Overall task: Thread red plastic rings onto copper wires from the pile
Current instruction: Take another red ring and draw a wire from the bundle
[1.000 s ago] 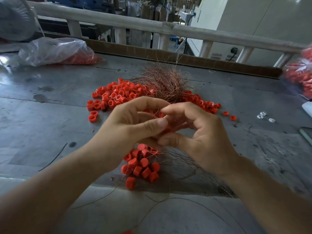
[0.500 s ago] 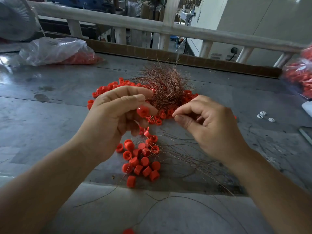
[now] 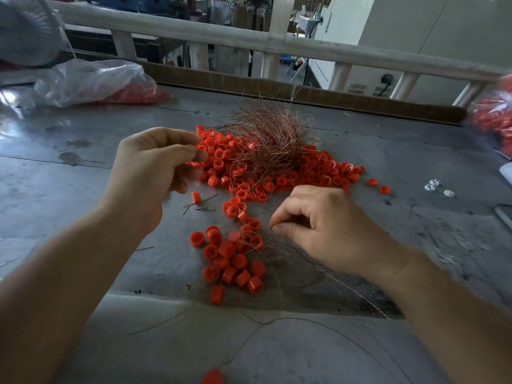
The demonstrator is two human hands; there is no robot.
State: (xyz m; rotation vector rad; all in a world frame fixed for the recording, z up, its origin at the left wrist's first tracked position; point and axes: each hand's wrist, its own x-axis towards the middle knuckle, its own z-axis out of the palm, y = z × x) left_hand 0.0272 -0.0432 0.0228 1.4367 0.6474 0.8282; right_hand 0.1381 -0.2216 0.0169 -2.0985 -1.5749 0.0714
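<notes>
Copper wire tangle [image 3: 273, 142]: on the table [image 3: 69, 189], at the far side of the red ring pile [image 3: 291, 176], beyond both hands; strands fan up and out, no single axis.
Loose wires [image 3: 277, 249]: flat on the table, long axis from near-right up-left to the right hand's fingertips; tips point at the near ring heap.
Near ring heap [image 3: 230, 259]: between the hands, just left of the right hand; bores face all ways.
Right hand [image 3: 329, 231]: low, thumb and forefinger pinching the loose wires' ends; the nearer hand to the wires.
Left hand [image 3: 155, 173]: raised at the pile's left edge, fingers curled, thumb on forefinger; ring in the pinch or not, cannot tell.
Stray ring [image 3: 196, 197]: under the left hand, apart from both heaps.
Next move (judged): a ring bore must line up with the wire tip, ring coming in from the left.
</notes>
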